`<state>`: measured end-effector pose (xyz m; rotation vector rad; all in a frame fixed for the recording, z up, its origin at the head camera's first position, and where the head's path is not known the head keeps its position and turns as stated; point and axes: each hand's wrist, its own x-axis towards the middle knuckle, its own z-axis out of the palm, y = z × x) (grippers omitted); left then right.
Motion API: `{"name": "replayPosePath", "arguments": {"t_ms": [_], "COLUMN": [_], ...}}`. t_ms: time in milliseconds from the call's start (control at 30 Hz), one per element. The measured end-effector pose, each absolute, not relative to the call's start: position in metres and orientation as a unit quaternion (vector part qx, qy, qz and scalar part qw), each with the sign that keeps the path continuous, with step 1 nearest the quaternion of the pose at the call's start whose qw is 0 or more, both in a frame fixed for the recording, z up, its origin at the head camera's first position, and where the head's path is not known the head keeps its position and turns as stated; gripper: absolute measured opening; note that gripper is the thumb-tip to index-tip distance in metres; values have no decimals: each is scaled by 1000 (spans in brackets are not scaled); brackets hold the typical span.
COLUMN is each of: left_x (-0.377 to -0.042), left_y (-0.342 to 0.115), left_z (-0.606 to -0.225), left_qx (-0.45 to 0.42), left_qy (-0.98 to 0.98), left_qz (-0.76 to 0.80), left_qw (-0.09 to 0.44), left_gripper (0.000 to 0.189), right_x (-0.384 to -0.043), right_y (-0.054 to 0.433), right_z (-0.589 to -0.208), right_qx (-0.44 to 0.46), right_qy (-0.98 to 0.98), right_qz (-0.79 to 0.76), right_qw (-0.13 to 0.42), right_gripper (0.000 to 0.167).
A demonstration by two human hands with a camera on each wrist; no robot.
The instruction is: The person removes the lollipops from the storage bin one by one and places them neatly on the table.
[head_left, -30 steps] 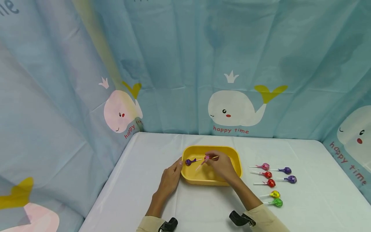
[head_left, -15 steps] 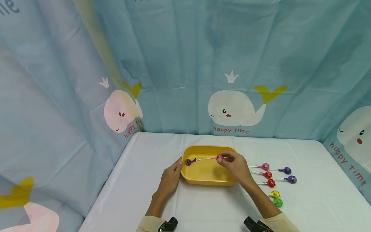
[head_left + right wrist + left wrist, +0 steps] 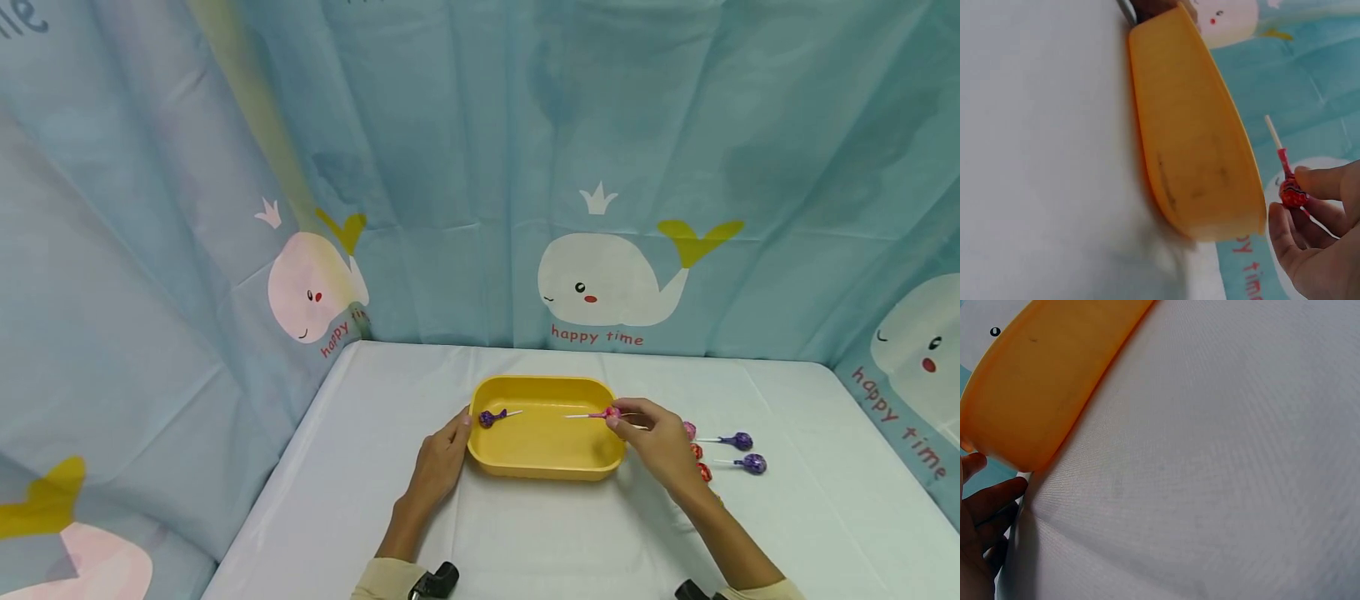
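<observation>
My right hand (image 3: pixel 660 442) pinches a lollipop (image 3: pixel 1294 193) with a red-pink wrapped head, just over the tray's right rim. In the head view the lollipop's white stick points left over the tray; another thin pale stick shows among the fingers, and I cannot tell if it belongs to a second lollipop. The yellow tray (image 3: pixel 547 471) stands on the table, with a purple lollipop (image 3: pixel 487 419) lying at its left end. My left hand (image 3: pixel 438 462) holds the tray's left end, thumb at the rim; the left wrist view shows its fingers (image 3: pixel 999 499) beside the outer wall.
Two purple lollipops (image 3: pixel 753 464) lie to the right on the white tablecloth (image 3: pixel 795 533). Pink and red lollipops (image 3: pixel 697 451) beside them are partly hidden by my right hand and forearm. A blue whale-print curtain (image 3: pixel 465 283) hangs behind the table.
My right hand has moved right with the lollipop, from over the tray's middle to its right rim. It now covers part of the loose lollipops. The left hand and tray stay put.
</observation>
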<state>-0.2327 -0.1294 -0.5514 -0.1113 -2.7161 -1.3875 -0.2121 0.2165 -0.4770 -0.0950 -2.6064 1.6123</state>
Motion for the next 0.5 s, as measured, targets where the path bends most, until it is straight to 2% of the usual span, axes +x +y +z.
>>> {"name": "replayPosePath", "arguments": {"t_ms": [500], "left_x": [-233], "left_y": [-130], "left_z": [-551], "left_qx": [-41], "left_qy": [-891], "left_qz": [-450], "left_qw": [47], "left_gripper": [61], "right_x": [-192], "right_y": [263], "right_z": [-480], "right_qx": [-67], "right_qy": [-873], "right_qz": [481], "right_qw": [46], "right_gripper": [55]}}
